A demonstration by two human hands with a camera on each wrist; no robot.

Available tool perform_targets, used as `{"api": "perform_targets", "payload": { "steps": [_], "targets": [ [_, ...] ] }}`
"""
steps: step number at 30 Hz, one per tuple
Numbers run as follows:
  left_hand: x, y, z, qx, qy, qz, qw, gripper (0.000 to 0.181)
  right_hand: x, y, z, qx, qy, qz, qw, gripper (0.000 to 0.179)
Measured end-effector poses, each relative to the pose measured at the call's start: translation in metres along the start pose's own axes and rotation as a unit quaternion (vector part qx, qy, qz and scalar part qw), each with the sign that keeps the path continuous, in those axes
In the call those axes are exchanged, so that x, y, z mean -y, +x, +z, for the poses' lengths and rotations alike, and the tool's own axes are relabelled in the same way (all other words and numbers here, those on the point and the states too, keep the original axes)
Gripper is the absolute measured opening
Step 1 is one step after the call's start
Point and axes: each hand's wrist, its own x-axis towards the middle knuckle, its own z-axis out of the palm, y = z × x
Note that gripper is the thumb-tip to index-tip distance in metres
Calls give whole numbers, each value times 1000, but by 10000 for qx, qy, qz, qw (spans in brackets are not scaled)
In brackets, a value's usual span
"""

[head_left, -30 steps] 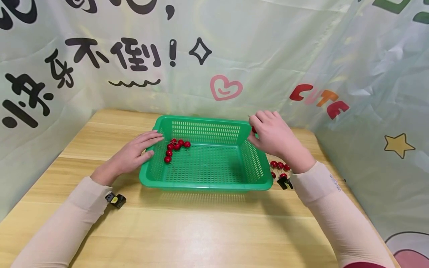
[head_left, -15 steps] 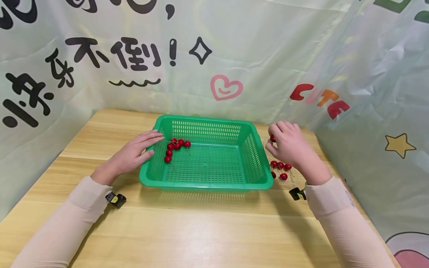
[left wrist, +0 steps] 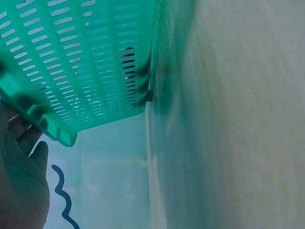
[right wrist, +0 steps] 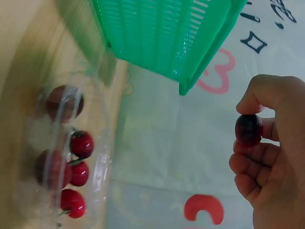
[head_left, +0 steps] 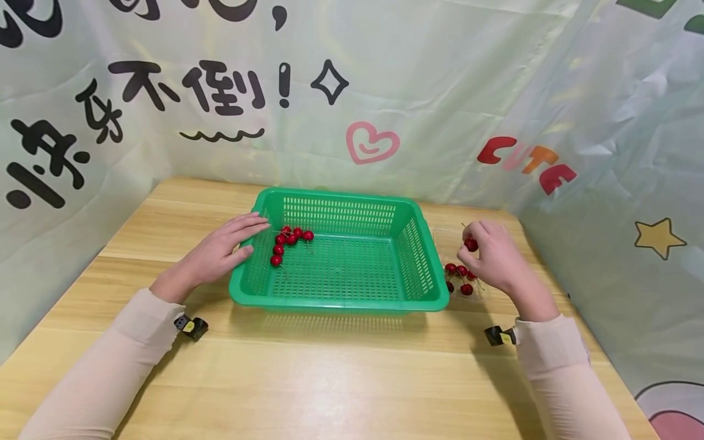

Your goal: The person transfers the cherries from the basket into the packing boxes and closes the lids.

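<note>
My right hand (head_left: 492, 256) pinches a dark red cherry (right wrist: 249, 130) between thumb and fingers, above the back part of a clear plastic container (right wrist: 100, 191). Several red cherries (head_left: 462, 271) lie in that container, which stands just right of a green plastic basket (head_left: 341, 305). At the basket's left rim rests my left hand (head_left: 220, 247), its fingers fairly straight over the edge. Inside the basket, more cherries (head_left: 291, 239) with thin stems sit bunched toward the left back corner. In the left wrist view, the left fingers touch the rim from outside.
All of this stands on a light wooden table (head_left: 308, 366). Behind it and to the right hangs a pale printed cloth (head_left: 429, 91), close to the table's back edge. A small black camera (head_left: 191, 327) is strapped at the left sleeve, another camera (head_left: 500, 335) at the right.
My right hand has moved right and nearer to me with the cherry, from the basket's right rim to over the clear container. The left hand and the basket have stayed put.
</note>
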Motion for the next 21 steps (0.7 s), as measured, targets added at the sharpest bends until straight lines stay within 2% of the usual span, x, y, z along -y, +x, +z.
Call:
{"api": "perform_targets", "payload": {
  "steps": [9, 14, 21],
  "targets": [
    [0, 0, 0, -1, -15, 23, 10000, 45, -17, -19, 4, 593, 643, 853, 9925, 7],
    [0, 1, 0, 10, -10, 12, 10000, 45, -27, -25, 4, 1082, 997, 1241, 9813, 3],
    [0, 1, 0, -3, -15, 37, 10000, 45, -36, -30, 6, 1853, 1195, 1627, 9617, 6]
  ]
}}
